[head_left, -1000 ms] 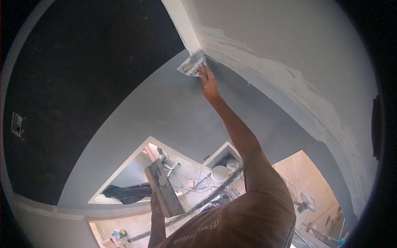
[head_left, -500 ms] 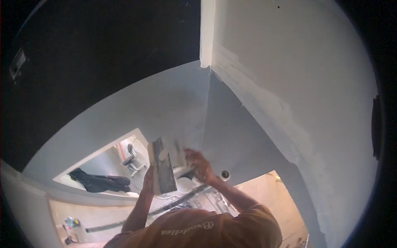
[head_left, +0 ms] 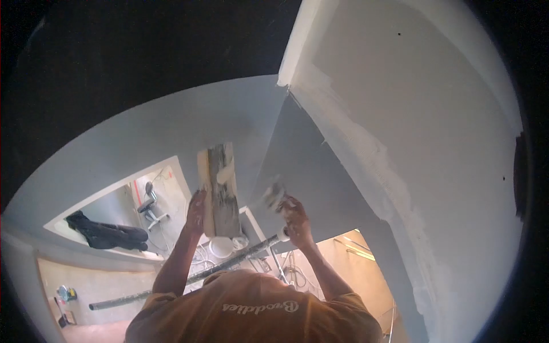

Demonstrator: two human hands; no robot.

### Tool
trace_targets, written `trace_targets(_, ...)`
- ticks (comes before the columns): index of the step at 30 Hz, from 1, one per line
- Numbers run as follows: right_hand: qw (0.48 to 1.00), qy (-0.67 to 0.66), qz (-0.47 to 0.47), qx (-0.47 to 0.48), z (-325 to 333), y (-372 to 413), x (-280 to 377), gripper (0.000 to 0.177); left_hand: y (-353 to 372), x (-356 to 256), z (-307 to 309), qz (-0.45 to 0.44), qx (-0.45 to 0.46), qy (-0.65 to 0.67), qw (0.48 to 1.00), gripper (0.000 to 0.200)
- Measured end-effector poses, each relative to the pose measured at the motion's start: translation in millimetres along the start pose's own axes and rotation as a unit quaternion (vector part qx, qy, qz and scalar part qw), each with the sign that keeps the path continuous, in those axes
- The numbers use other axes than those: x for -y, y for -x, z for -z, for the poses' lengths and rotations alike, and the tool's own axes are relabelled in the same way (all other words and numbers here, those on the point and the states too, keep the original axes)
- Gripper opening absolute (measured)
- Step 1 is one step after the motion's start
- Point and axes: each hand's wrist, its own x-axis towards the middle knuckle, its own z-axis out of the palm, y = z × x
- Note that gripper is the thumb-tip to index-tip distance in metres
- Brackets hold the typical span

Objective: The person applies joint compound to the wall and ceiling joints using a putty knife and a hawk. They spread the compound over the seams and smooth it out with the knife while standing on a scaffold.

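Note:
My left hand [head_left: 196,212] is closed on the side of a long, narrow mud pan [head_left: 229,200], smeared grey, with a pale lump of compound [head_left: 225,174] on it. To the right, my right hand [head_left: 296,220] is wrapped round a putty knife [head_left: 274,194], whose blade is blurred by motion. The knife is apart from the pan. Beyond both hands are the grey wall [head_left: 229,114] and the white wall [head_left: 389,114], with a rough white compound band [head_left: 366,148] along its edge.
A framed opening [head_left: 103,194] at the left has dark cloth [head_left: 106,231] on its sill and a chair [head_left: 150,206] beyond. Below lie a long dark pole [head_left: 171,284], a white bucket [head_left: 221,247] and cables. Small items [head_left: 66,294] stand at the lower left.
The view has shifted. The pan has moved up and slightly left in my left hand. My right hand has moved right, away from the pan, with the knife.

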Motion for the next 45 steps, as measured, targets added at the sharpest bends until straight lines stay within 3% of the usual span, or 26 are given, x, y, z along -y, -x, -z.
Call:
trace_targets(2,0.969,-0.146,-0.178,-0.089,7,2,20,0.040,-9,-18,-23,-0.021,-0.095,-0.018,0.995,0.047)
trace_targets(3,0.916,-0.230,-0.312,-0.103,9,12,19,0.038,-10,-20,-25,-0.035,-0.137,-0.046,0.989,0.044)
trace_targets(4,0.915,-0.230,-0.321,-0.088,11,17,20,0.038,-11,-20,-23,-0.051,-0.176,-0.075,0.980,0.042)
trace_targets(6,0.748,-0.557,-0.326,-0.152,15,12,32,0.031,-16,-17,-10,-0.071,-0.197,-0.087,0.974,0.044)
trace_targets(7,0.722,-0.561,-0.360,-0.186,23,-4,64,0.025,-18,-15,-6,-0.089,-0.202,-0.103,0.970,0.046)
trace_targets(10,0.744,-0.572,-0.329,-0.105,26,-2,63,0.027,-19,-26,-29,-0.077,-0.285,-0.181,0.938,0.044)
trace_targets(11,0.774,-0.511,-0.369,-0.063,27,-7,63,0.031,-19,-22,-3,-0.074,-0.288,-0.179,0.938,0.044)
trace_targets(12,0.773,-0.508,-0.374,-0.063,29,-11,66,0.031,-15,-13,41,-0.193,-0.230,-0.530,0.793,0.045)
trace_targets(13,0.817,-0.420,-0.396,-0.001,30,-15,68,0.034,-12,-8,67,-0.279,-0.132,-0.796,0.521,0.045)
trace_targets(14,0.848,-0.326,-0.414,0.062,30,-19,68,0.036,-11,-17,48,-0.274,-0.134,-0.795,0.524,0.045)
trace_targets(15,0.866,-0.298,-0.394,0.079,27,-17,57,0.035,-12,-36,10,-0.173,-0.167,-0.660,0.712,0.045)
trace_targets(16,0.862,-0.297,-0.402,0.083,28,-26,55,0.035,-15,-46,-7,-0.060,-0.192,-0.482,0.853,0.046)
trace_targets(17,0.883,-0.211,-0.394,0.140,30,-39,55,0.035,-19,-35,43,0.021,-0.186,-0.462,0.867,0.050)
trace_targets(18,0.894,-0.124,-0.381,0.199,31,-49,53,0.035,-19,-41,33,0.029,-0.192,-0.459,0.867,0.050)
trace_targets(19,0.890,-0.126,-0.387,0.204,27,-54,51,0.035,-18,-47,23,0.049,-0.164,-0.464,0.869,0.051)
trace_targets(21,0.958,-0.077,-0.207,0.181,20,-64,47,0.034,-13,-50,0,0.065,-0.144,-0.469,0.869,0.054)
trace_targets(24,0.959,-0.042,-0.205,0.188,6,-82,52,0.032,-11,-39,3,0.063,-0.158,-0.500,0.849,0.051)
trace_targets(25,0.959,-0.043,-0.205,0.191,3,-87,46,0.032,-5,-32,-3,0.049,-0.182,-0.468,0.863,0.050)
trace_targets(28,0.950,0.062,-0.199,0.232,-8,-96,26,0.029,-2,-17,14,0.049,-0.191,-0.485,0.852,0.048)
trace_targets(33,0.962,0.081,-0.100,0.242,-16,-102,10,0.026,7,-9,9,0.026,-0.192,-0.516,0.834,0.048)
trace_targets(38,0.956,0.052,-0.092,0.275,-32,-93,6,0.026,-2,13,52,0.071,-0.206,-0.504,0.836,0.044)
trace_targets(42,0.961,0.013,-0.079,0.266,-53,-69,-3,0.026,-7,15,60,0.057,-0.215,-0.493,0.841,0.042)
trace_targets(43,0.961,0.011,-0.077,0.267,-58,-61,-5,0.026,-8,14,60,0.047,-0.218,-0.527,0.820,0.042)
trace_targets(45,0.943,-0.037,-0.174,0.281,-62,-53,-3,0.027,-9,12,63,0.033,-0.220,-0.562,0.796,0.041)
